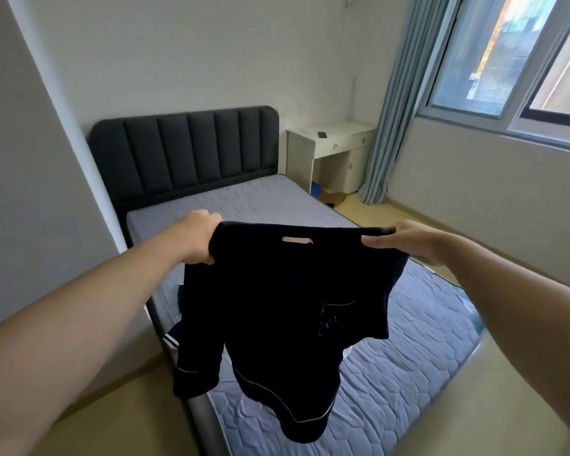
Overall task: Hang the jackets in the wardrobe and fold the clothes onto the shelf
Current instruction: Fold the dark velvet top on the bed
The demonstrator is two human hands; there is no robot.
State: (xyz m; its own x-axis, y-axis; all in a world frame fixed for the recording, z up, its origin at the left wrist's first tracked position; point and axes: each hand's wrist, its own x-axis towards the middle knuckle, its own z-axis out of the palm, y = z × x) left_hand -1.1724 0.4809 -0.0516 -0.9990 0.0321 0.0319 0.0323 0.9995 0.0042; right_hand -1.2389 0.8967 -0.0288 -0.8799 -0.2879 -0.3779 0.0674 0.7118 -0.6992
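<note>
Your left hand [200, 236] and right hand [412, 240] each grip a shoulder of the dark shirt [277, 311], frame centre, over the bed [392, 390]. Neck label [297, 240] unreadable.

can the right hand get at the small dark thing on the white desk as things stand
Probably not. The right hand holds one shoulder of the dark shirt, and the small dark thing lies on the white desk beyond the bed, seemingly out of arm's reach.
</note>
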